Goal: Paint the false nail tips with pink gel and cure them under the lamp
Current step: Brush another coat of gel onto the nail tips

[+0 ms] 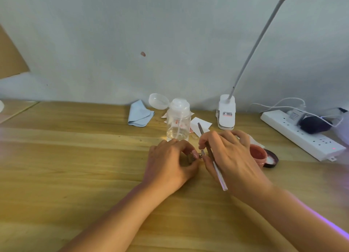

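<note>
My left hand (pixel 168 163) rests on the wooden table (pixel 75 157) with its fingers curled, pinching a small false nail tip (pixel 195 155) at its fingertips. My right hand (pixel 230 157) holds a thin brush (pixel 213 157) that lies across its fingers, one end pointing up toward the wall and the clear end toward me. Its fingertips meet the left hand's at the nail tip. An open pot of pink gel (pixel 257 154) stands just right of the right hand, with its black lid (pixel 272 160) beside it.
A clear pump bottle (pixel 178 119) with its cap flipped open stands behind the hands. A blue cloth (pixel 139 114) and white cards (pixel 200 126) lie near the wall. A clip lamp's base (pixel 226 112) and a white power strip (pixel 302 134) are at the right.
</note>
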